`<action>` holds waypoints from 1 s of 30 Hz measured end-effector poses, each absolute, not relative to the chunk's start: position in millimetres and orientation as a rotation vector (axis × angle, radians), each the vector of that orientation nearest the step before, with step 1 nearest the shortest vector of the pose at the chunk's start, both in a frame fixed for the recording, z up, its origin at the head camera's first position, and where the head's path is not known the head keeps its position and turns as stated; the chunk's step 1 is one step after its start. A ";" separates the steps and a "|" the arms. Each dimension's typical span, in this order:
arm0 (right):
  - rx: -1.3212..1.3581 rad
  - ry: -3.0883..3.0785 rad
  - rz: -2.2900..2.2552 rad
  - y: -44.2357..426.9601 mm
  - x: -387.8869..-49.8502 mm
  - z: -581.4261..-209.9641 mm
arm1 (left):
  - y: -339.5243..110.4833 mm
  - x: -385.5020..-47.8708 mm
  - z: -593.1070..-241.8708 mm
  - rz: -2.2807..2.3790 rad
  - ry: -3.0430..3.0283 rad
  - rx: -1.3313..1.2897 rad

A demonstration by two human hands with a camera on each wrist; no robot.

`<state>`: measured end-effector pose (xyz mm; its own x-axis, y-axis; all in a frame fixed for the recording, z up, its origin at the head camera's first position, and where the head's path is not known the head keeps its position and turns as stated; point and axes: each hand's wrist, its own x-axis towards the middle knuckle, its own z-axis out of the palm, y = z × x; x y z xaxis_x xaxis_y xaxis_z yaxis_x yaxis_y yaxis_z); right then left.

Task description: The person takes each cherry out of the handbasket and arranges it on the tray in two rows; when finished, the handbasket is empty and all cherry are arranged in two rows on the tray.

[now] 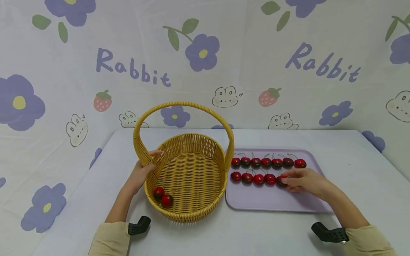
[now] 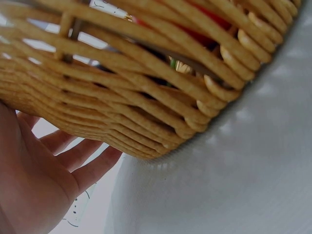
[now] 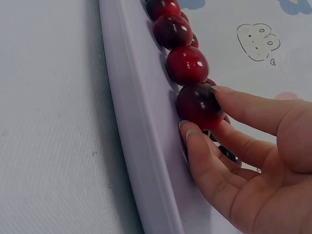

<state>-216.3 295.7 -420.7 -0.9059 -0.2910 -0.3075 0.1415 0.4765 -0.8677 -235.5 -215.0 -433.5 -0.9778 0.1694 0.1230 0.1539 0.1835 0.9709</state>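
A yellow wicker basket (image 1: 185, 215) with a tall arched handle stands left of centre, two dark red cherries (image 1: 167, 200) lying at its near left inside. My left hand (image 1: 141, 176) grips its left side by the handle's base; in the left wrist view, fingers (image 2: 95, 165) lie along the outer weave. On the right, my right hand (image 1: 304, 181) reaches over a lilac tray (image 1: 275, 204). Thumb and fingers pinch a dark cherry (image 3: 201, 106) at the right end of the tray's front row, next to a brighter red cherry (image 3: 187, 65).
Several cherries (image 1: 256, 163) with stems form a back row on the tray, behind the front row. The tray's left edge adjoins the basket. A white cloth (image 1: 224, 234) covers the table, and a printed curtain (image 1: 243, 53) with flowers and rabbits hangs behind.
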 end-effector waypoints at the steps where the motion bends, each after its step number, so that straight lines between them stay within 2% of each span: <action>1: -0.133 2.319 -1.408 295.9 -216.6 -420.7 | -215.1 -235.4 -433.6 1.974 2.406 0.329; 30: -0.136 2.346 -1.440 309.0 -218.6 -413.4 | -214.5 -234.3 -431.9 1.967 2.414 0.342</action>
